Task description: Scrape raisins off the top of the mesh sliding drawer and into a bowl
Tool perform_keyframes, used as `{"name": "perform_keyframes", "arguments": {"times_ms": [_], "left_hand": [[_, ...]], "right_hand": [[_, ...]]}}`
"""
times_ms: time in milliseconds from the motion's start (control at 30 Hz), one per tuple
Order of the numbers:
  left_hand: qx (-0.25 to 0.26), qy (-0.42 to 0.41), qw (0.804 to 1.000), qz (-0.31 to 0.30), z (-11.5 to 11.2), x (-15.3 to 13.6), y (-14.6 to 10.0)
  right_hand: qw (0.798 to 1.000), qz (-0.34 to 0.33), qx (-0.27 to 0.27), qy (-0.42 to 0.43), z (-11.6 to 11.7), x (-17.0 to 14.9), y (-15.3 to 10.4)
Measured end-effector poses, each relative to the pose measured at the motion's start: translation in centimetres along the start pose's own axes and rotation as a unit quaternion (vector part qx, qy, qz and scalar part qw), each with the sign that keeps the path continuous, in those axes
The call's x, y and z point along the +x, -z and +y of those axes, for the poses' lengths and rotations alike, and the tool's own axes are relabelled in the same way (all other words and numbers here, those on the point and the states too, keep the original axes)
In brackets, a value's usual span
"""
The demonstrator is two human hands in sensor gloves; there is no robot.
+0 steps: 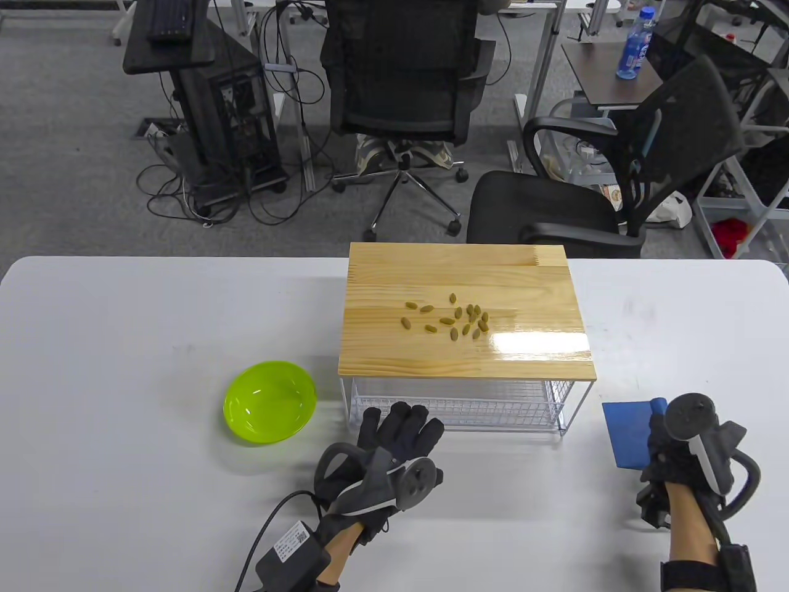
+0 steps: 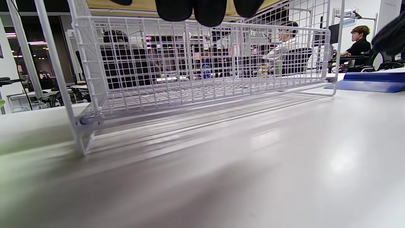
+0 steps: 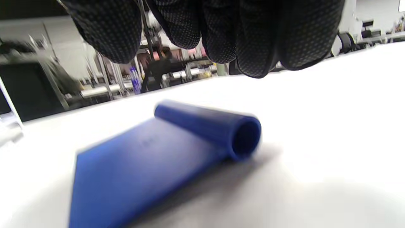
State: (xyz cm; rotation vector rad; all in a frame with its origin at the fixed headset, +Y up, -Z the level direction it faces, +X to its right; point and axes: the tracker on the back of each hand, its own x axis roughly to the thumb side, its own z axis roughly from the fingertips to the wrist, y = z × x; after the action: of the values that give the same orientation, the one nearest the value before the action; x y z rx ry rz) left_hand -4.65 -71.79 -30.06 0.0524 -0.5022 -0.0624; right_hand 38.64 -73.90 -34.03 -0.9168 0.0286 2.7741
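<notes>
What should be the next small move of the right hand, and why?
Probably lower the right hand and grip the blue scraper: it lies flat on the table beneath the fingers, not yet held, and the raisins remain on the wooden top.

A white table (image 1: 154, 333) with rounded far corners fills the near half of the table view. Beyond it lies grey carpet (image 1: 68, 154). A black mesh office chair (image 1: 400, 80) on a chrome star base stands at the far side, with a person's shoes beneath it. A second black chair (image 1: 616, 179) sits to the right. At left a black computer cart (image 1: 203, 105) trails loose cables. A small dark side table (image 1: 610, 77) carries a blue-labelled water bottle (image 1: 635, 46). The left wrist view shows people seated at desks, apparently under ceiling lights.
</notes>
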Motion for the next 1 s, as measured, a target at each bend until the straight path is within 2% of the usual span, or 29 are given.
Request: {"name": "perform_keyframes", "arguments": {"times_ms": [133,200,300,400,467,600,767,867,1000], "left_hand": [[-0.010,0.002,1.000,-0.002,-0.2,0.1,0.2],[-0.014,0.001,1.000,-0.005,-0.2,0.1,0.2],[-0.019,0.002,1.000,-0.007,-0.2,0.2,0.2],[-0.019,0.003,1.000,-0.008,-0.2,0.2,0.3],[-0.022,0.002,1.000,-0.009,-0.2,0.2,0.3],[-0.029,-0.011,0.999,-0.016,-0.3,0.1,0.2],[-0.025,-0.017,0.999,-0.018,-0.2,0.1,0.2],[-0.017,-0.034,0.999,-0.007,0.3,-0.1,0.3],[-0.007,-0.049,0.999,-0.018,0.6,0.3,0.2]], "right_hand": [[0.998,0.018,0.043,-0.038,1.4,0.1,0.7],[0.997,0.025,0.047,-0.062,1.9,0.2,0.9],[0.995,0.017,0.069,-0.065,2.9,0.1,1.3],[0.997,0.023,0.023,-0.069,2.9,-0.1,1.3],[0.997,0.028,0.013,-0.068,2.7,-0.6,1.2],[0.999,0.027,0.029,0.007,2.5,-1.8,1.2],[0.997,-0.011,-0.006,0.075,0.9,-2.9,0.6],[0.987,-0.025,-0.019,0.159,-1.0,-3.6,0.2],[0.958,-0.051,-0.030,0.280,-3.7,-4.2,-0.7]]}}
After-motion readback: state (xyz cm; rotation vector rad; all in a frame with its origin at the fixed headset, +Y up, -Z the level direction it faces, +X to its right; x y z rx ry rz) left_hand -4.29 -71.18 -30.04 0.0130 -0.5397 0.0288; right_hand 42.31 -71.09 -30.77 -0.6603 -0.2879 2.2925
